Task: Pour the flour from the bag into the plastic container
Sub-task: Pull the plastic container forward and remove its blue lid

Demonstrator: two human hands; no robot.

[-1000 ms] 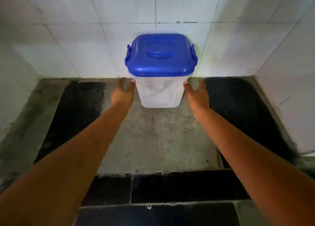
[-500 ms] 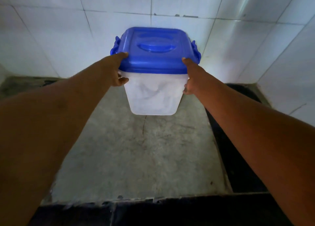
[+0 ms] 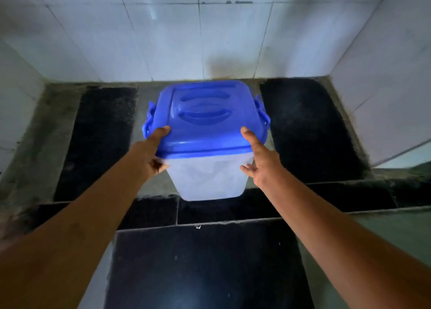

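A translucent, square-bodied plastic container (image 3: 206, 179) with a bright blue snap-on lid (image 3: 205, 119) is gripped between two bare hands in front of a tiled alcove. The left hand (image 3: 149, 156) clasps the container's near left corner, its thumb lying on top of the lid's edge and its fingers curled under the rim against the cloudy wall. The right hand (image 3: 258, 161) grips the near right corner in the same way, thumb pressed on the lid and the other fingers spread along the side just below the rim. The lid is seated on the container, with blue side latches (image 3: 262, 112) showing at both its left and right edges and a moulded oval handle recess in its top. The container is slightly blurred and its base overlaps the front edge of a grey concrete ledge (image 3: 149, 91) flanked by dark, rough black patches (image 3: 100, 140); whether the base rests on anything cannot be told. Pale folded shapes show faintly through the wall, but what they are is unclear. Behind stands a wall of white glazed tiles (image 3: 163, 40), and below lies a glossy black slab (image 3: 205, 266).
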